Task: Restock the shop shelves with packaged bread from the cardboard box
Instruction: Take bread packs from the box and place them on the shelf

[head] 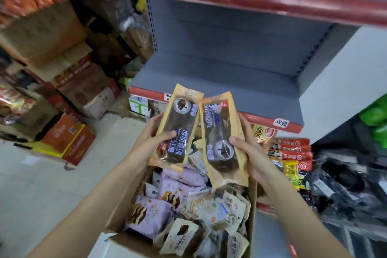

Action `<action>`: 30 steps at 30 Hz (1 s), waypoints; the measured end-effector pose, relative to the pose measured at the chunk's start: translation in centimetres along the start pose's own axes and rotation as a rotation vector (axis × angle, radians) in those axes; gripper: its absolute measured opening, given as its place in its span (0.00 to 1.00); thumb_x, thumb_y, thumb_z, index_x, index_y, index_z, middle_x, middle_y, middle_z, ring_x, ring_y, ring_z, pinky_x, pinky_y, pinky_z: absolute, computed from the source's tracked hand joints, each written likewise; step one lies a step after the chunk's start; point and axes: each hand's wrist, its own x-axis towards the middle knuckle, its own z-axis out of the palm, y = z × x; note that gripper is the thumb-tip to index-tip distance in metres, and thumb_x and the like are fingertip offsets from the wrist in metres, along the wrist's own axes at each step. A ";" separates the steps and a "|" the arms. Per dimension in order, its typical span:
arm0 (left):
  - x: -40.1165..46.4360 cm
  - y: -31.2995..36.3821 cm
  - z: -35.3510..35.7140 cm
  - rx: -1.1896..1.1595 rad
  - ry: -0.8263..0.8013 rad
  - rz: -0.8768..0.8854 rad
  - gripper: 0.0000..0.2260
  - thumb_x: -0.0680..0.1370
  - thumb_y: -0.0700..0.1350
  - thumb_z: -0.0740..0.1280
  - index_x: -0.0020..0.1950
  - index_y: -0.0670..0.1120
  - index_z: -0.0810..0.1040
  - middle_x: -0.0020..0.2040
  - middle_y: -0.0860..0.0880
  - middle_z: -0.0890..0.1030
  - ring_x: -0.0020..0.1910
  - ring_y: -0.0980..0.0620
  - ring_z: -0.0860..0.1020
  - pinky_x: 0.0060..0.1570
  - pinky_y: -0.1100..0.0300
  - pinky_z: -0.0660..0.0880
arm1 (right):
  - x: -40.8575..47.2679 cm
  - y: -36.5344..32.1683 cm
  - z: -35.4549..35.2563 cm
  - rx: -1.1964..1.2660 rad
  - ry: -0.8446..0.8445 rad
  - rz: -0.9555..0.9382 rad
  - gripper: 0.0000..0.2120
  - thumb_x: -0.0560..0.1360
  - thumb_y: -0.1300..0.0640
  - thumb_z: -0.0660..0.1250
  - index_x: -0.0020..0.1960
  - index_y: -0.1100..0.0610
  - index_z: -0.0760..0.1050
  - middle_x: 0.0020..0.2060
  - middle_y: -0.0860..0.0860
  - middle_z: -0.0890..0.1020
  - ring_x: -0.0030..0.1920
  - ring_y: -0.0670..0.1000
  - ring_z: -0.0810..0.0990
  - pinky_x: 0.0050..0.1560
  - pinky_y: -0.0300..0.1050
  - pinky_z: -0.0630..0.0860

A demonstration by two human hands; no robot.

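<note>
Above an open brown cardboard box (117, 213) of wrapped breads, the left hand (152, 134) and right hand (249, 153) each grip a long tan-edged packet of dark chocolate bread, left packet (177, 125), right packet (222, 140), near the grey metal shelf (209, 81).

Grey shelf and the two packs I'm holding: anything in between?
Nothing in the head view: both bread packs overlap only the grey shelf's red front edge.

Left arm: bare forearm reaching forward and up from lower left.
Left hand (154, 135): fingers curled, thumb pressed forward, gripping.
Right arm: bare forearm rising from lower right.
Right hand (248, 154): curled, thumb on top, gripping.
</note>
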 end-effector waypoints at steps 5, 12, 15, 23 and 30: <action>1.1 4.7 5.6 0.128 -0.076 0.183 0.24 0.68 0.46 0.75 0.62 0.52 0.72 0.55 0.50 0.82 0.54 0.50 0.81 0.57 0.48 0.76 | -1.1 -4.8 -0.1 -0.255 0.057 -0.195 0.41 0.63 0.47 0.77 0.70 0.40 0.59 0.59 0.43 0.78 0.59 0.43 0.78 0.62 0.48 0.73; 1.4 13.7 10.4 0.340 -0.241 0.508 0.29 0.64 0.55 0.76 0.62 0.61 0.70 0.58 0.55 0.79 0.55 0.56 0.79 0.52 0.57 0.76 | -4.6 -11.9 -3.2 -0.369 0.284 -0.474 0.41 0.62 0.46 0.78 0.69 0.42 0.60 0.58 0.43 0.79 0.57 0.43 0.79 0.58 0.44 0.74; 1.9 18.7 12.1 0.402 -0.272 0.631 0.28 0.61 0.58 0.73 0.61 0.63 0.72 0.56 0.54 0.81 0.54 0.55 0.80 0.54 0.59 0.75 | -6.9 -16.5 -5.0 -0.372 0.340 -0.610 0.41 0.61 0.53 0.77 0.66 0.42 0.57 0.55 0.48 0.79 0.50 0.45 0.83 0.50 0.39 0.79; 4.5 29.3 14.6 0.368 -0.188 0.831 0.28 0.57 0.53 0.75 0.55 0.60 0.73 0.44 0.59 0.84 0.42 0.61 0.82 0.38 0.70 0.75 | -8.3 -30.2 -8.6 -0.584 0.489 -0.963 0.37 0.61 0.55 0.78 0.63 0.41 0.62 0.53 0.43 0.76 0.50 0.43 0.80 0.49 0.38 0.75; 9.6 33.9 16.3 0.635 -0.027 0.885 0.27 0.55 0.61 0.73 0.53 0.68 0.72 0.52 0.58 0.81 0.52 0.58 0.79 0.53 0.60 0.73 | 1.6 -40.6 -13.6 -1.827 0.563 -0.952 0.41 0.63 0.48 0.75 0.71 0.46 0.62 0.62 0.53 0.76 0.58 0.59 0.72 0.59 0.52 0.67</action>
